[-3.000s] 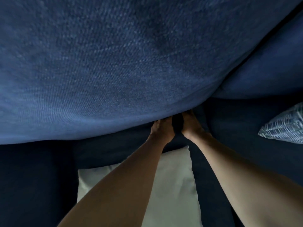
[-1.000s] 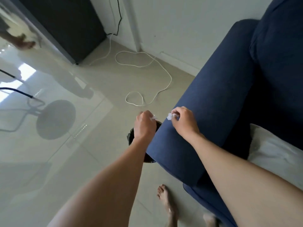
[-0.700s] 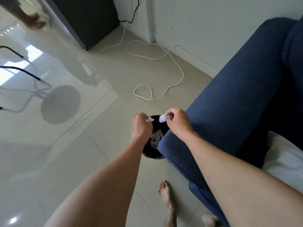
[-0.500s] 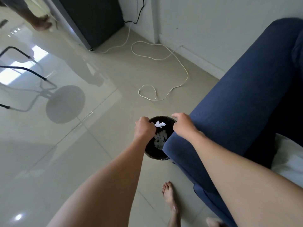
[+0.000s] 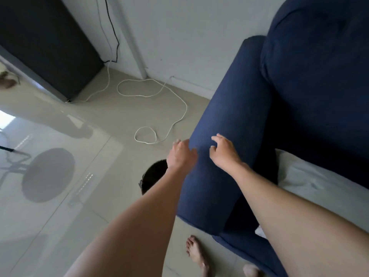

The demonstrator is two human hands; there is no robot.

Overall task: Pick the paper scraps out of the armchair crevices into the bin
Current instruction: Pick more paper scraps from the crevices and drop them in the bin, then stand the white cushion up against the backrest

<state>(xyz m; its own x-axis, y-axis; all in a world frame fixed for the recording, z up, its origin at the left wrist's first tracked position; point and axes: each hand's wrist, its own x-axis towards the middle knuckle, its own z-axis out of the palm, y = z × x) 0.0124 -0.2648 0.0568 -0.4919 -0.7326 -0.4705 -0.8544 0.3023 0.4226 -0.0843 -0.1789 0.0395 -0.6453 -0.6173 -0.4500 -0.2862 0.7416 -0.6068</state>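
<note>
The dark blue armchair (image 5: 299,86) fills the right side, its rounded left armrest (image 5: 225,126) running toward me. A black bin (image 5: 153,176) stands on the floor beside the armrest, mostly hidden behind my left forearm; its contents do not show. My left hand (image 5: 180,154) hovers at the armrest's left edge above the bin, fingers spread and empty. My right hand (image 5: 224,151) is over the top of the armrest, fingers apart, holding nothing. No paper scraps are visible.
A white cushion (image 5: 303,176) lies on the seat at right. A white cable (image 5: 159,112) loops over the glossy tiled floor near a dark cabinet (image 5: 46,43) against the wall. My bare foot (image 5: 196,254) stands by the chair's front corner.
Both hands held small paper scraps over the bin, then dropped them in. The hands are now empty with fingers spread and have shifted right over the armrest, and the view has swung toward the chair.
</note>
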